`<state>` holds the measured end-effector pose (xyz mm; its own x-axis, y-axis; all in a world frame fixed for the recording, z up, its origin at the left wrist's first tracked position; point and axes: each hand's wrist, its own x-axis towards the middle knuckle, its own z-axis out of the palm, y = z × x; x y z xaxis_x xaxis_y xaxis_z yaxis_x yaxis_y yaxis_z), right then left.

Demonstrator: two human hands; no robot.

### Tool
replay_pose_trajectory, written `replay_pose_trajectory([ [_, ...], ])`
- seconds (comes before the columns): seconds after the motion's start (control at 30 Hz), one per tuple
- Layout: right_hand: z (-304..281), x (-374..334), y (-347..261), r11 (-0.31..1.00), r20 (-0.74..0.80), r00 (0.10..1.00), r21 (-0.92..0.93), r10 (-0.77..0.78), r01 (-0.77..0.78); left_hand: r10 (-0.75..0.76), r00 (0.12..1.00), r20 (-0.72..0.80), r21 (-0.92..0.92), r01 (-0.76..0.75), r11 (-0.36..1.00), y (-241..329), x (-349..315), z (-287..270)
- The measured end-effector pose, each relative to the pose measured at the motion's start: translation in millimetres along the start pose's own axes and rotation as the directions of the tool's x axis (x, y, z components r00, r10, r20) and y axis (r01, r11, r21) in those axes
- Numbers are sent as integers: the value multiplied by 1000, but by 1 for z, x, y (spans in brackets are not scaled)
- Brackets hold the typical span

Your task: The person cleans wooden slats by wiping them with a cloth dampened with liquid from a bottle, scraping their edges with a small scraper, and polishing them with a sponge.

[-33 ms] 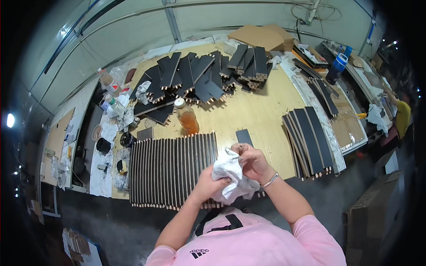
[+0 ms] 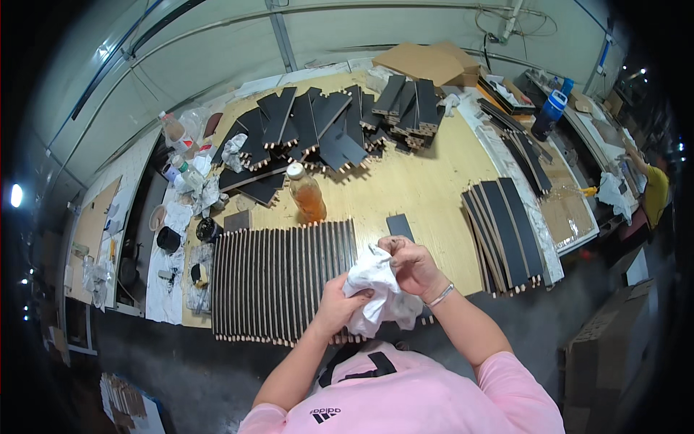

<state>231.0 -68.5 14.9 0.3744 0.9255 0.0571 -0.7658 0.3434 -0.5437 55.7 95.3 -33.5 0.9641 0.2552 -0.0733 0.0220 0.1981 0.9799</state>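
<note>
A crumpled white cloth [image 2: 373, 278] is bunched between my two hands over the near edge of the table. My left hand [image 2: 338, 304] grips its left side, thumb across the folds. With fingers pinched together, my right hand [image 2: 406, 265] holds the cloth's upper right part; a metal bracelet is on that wrist. Close to my left hand, a row of dark slats [image 2: 282, 282] stands tightly side by side, light wooden pegs at their ends. Beyond my right hand lies a small dark board [image 2: 398, 226], partly hidden by it.
A bottle of orange liquid [image 2: 308, 195] stands behind the row. Dark boards [image 2: 311, 123] lie piled at the back, and more boards [image 2: 506, 230] are stacked at right. Black cups [image 2: 168, 239] and bottles line the left side. Another person [image 2: 656, 194] is at far right.
</note>
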Motion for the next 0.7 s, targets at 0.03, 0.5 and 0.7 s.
replay_pose_trajectory([
  [0.03, -4, 11, 1, 1000, -2, 1000, -11, 3, -3, -5, 999, -38, -129, 0, 992, 5, -3, -7],
  [0.5, -123, 319, 110, 299, -71, 884, -951, -462, 80, -230, 962, -149, -691, 65, 719, 30, -24, -161],
  [0.7, -65, 322, 62, -3, -22, 829, -1000, -559, -29, -117, 958, -261, -649, -85, 756, 36, 4, -181],
])
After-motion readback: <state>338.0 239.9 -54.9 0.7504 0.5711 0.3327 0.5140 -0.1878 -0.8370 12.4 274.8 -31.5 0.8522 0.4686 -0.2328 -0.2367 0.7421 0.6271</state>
